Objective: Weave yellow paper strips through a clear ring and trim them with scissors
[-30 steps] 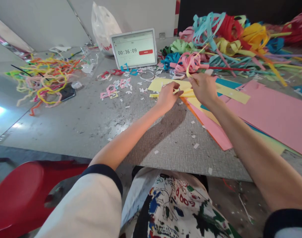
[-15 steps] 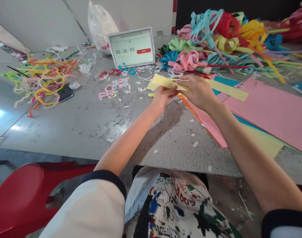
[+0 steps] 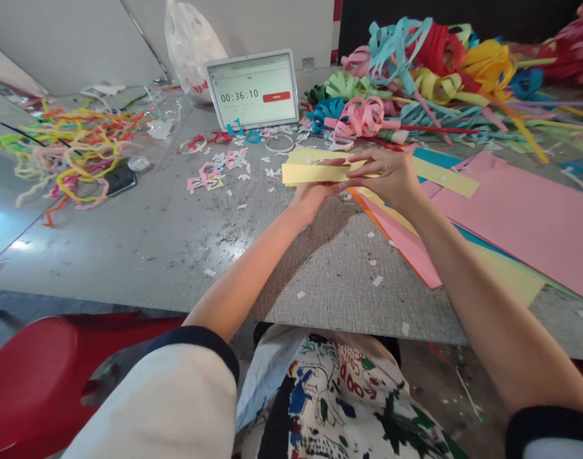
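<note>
A strip of folded yellow paper is between my two hands, above the middle of the table. My left hand grips it from below, its fingers partly hidden behind the paper. With thumb and fingers, my right hand pinches the paper's right part. Another yellow paper strip lies to the right of my right hand, on top of pink paper sheets. Below my right wrist, orange, pink and yellow sheets fan out on the table.
A tablet showing a timer stands at the back, beside a white plastic bag. Curled paper-strip flowers are heaped at back right. Tangled pipe cleaners partly cover a phone at left. Paper scraps litter the table; a red stool stands lower left.
The front face of the folded yellow paper has turned upright towards me and looks flatter. My right hand's fingers have shifted slightly right and spread along it. The timer went from 00:36:09 to 00:36:10.
</note>
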The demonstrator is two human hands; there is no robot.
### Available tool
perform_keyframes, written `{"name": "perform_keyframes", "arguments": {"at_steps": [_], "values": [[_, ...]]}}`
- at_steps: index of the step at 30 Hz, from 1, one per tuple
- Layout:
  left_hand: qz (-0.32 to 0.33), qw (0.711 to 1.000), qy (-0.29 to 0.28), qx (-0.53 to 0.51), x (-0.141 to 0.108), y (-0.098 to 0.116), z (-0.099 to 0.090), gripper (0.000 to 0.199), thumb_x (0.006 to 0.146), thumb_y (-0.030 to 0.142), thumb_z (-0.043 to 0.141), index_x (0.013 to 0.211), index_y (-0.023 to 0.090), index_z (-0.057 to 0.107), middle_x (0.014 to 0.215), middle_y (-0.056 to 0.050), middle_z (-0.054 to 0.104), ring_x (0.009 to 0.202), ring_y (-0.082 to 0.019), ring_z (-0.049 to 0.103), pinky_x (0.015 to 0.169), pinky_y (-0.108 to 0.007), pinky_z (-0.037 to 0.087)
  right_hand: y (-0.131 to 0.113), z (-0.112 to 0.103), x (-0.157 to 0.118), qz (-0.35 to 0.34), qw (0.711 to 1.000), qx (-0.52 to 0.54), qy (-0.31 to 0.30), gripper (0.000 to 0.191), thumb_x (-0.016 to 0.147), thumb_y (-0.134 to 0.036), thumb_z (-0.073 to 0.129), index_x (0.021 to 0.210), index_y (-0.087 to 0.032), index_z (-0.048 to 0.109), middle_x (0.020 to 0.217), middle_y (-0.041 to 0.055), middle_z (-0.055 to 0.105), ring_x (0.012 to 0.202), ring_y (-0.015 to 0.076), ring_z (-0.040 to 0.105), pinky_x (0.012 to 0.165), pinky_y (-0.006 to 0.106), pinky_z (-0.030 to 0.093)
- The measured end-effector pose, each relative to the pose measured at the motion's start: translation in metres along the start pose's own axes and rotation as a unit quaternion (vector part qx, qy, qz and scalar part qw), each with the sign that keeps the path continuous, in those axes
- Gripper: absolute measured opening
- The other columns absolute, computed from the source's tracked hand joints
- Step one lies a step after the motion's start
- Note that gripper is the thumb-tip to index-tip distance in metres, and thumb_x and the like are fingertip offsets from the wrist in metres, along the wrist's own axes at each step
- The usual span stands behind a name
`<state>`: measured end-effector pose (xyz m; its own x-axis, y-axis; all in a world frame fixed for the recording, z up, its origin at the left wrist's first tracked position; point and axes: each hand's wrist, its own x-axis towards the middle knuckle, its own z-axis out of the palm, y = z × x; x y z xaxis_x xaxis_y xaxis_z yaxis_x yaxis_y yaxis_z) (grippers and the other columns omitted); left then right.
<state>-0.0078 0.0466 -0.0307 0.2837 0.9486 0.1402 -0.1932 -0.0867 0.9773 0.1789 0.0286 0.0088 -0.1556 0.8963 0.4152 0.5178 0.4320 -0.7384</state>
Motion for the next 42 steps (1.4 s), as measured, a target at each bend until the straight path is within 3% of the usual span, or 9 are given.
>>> {"name": "perform_keyframes", "arguments": {"at_steps": [4,8,14,16,26,28,31,34,42], "values": [[0.026,0.997,0.004,0.078,0.0,-0.001,-0.003,0.033,0.084,0.007,0.076,0.115,0.02,0.07,0.146,-0.014,0.071,0.136,-0.023,0.069,0.11,-0.036,0.06,-0.001,-0.002,-0.002,-0.02,0.999,0.04,0.006,0.02,0.072,-0.017,0.095,0.073,-0.032,0.082,0.115,0.0049,0.084,0.118,0.031,0.076,0.113,0.053,0.058],[0.02,0.997,0.034,0.071,0.0,-0.002,-0.005,0.031,0.085,0.009,0.077,0.113,0.019,0.069,0.146,-0.014,0.071,0.138,-0.023,0.067,0.113,-0.037,0.058,-0.001,-0.007,-0.005,0.008,0.997,0.074,-0.001,0.026,0.066,-0.01,0.094,0.075,-0.029,0.08,0.116,0.0061,0.083,0.114,0.0288,0.075,0.108,0.048,0.06],[-0.001,0.998,0.05,-0.042,0.001,-0.001,-0.006,0.026,0.081,0.019,0.088,0.102,0.021,0.072,0.099,-0.003,0.078,0.096,-0.016,0.077,0.106,-0.038,0.061,0.002,-0.019,-0.005,0.02,0.993,0.106,0.046,0.027,0.065,-0.004,0.093,0.076,-0.026,0.082,0.109,0.0107,0.083,0.105,0.0265,0.075,0.107,0.044,0.058],[-0.008,0.996,0.06,-0.059,0.002,0.0,-0.005,0.025,0.082,0.022,0.089,0.101,0.021,0.072,0.093,-0.001,0.076,0.095,-0.016,0.078,0.107,-0.04,0.061,0.001,-0.023,-0.005,0.037,0.993,0.1,0.06,0.028,0.064,-0.004,0.094,0.077,-0.026,0.083,0.104,0.0104,0.083,0.101,0.0268,0.075,0.103,0.044,0.06],[-0.01,0.995,0.08,-0.064,0.005,0.004,-0.007,0.015,0.097,0.023,0.076,0.092,0.02,0.062,0.105,-0.007,0.081,0.115,-0.023,0.08,0.114,-0.045,0.061,0.011,-0.024,-0.006,0.029,0.987,0.115,0.104,0.017,0.068,-0.012,0.094,0.07,-0.024,0.083,0.082,0.008,0.081,0.083,0.0248,0.074,0.084,0.043,0.06],[0.003,0.998,0.055,-0.036,0.003,0.005,-0.006,0.015,0.093,0.018,0.079,0.102,0.02,0.067,0.119,-0.009,0.081,0.127,-0.027,0.076,0.115,-0.045,0.061,0.012,-0.024,-0.005,0.015,0.987,0.118,0.107,0.017,0.07,-0.012,0.093,0.069,-0.025,0.082,0.084,0.0077,0.082,0.086,0.0247,0.074,0.086,0.043,0.059],[0.019,0.999,-0.002,-0.028,0.0,0.006,-0.002,0.036,0.084,0.007,0.08,0.115,0.021,0.07,0.132,-0.008,0.08,0.138,-0.028,0.071,0.118,-0.046,0.059,0.008,-0.02,-0.005,0.017,0.99,0.11,0.083,0.018,0.07,-0.015,0.093,0.067,-0.027,0.08,0.087,0.0071,0.082,0.088,0.0247,0.075,0.088,0.042,0.06],[0.034,0.998,-0.026,-0.039,-0.002,0.004,0.0,0.035,0.084,0.005,0.08,0.111,0.024,0.069,0.135,-0.006,0.079,0.138,-0.028,0.07,0.121,-0.05,0.056,-0.002,-0.014,-0.005,0.044,0.992,0.107,0.052,0.018,0.071,-0.02,0.095,0.067,-0.027,0.078,0.089,0.0068,0.082,0.09,0.0241,0.075,0.091,0.043,0.061],[0.036,0.999,0.019,-0.011,0.001,0.0,0.0,0.021,0.092,0.008,0.074,0.103,0.02,0.06,0.139,-0.007,0.075,0.138,-0.025,0.071,0.121,-0.047,0.055,-0.019,-0.005,-0.006,0.116,0.972,0.168,0.112,0.024,0.072,-0.001,0.09,0.068,-0.023,0.081,0.089,0.0085,0.083,0.09,0.0246,0.077,0.094,0.042,0.063]]}}
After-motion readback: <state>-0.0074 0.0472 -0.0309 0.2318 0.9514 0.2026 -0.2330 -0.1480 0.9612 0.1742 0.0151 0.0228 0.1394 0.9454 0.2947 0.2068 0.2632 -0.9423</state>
